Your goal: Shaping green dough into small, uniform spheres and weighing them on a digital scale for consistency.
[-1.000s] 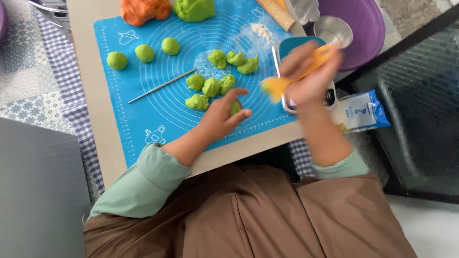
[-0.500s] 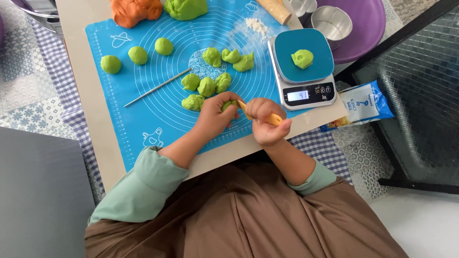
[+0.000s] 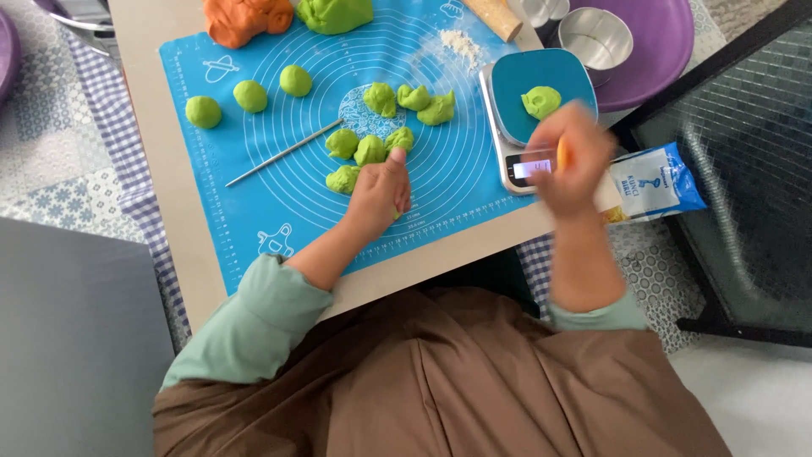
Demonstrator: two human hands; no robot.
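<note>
My left hand (image 3: 378,193) rests on the blue silicone mat (image 3: 254,195), fingers curled over a small bit of green dough near several rough green dough pieces (image 3: 370,150). My right hand (image 3: 568,161), blurred by motion, grips an orange-yellow tool (image 3: 562,154) in front of the kitchen scale (image 3: 507,161). One green dough lump (image 3: 541,101) sits on the scale's teal platform. Three smooth green balls (image 3: 250,96) lie in a row at the mat's far left.
A thin metal rod (image 3: 283,153) lies on the mat. Orange dough (image 3: 245,19) and a big green dough mass (image 3: 334,13) sit at the far edge. Beyond are a rolling pin (image 3: 495,17), flour pile (image 3: 457,42), metal cup (image 3: 596,38), purple plate (image 3: 668,42), and blue packet (image 3: 655,182).
My right hand has lifted away from my left hand and swung right toward the scale with the orange tool. The left hand stays on the mat over its dough bit.
</note>
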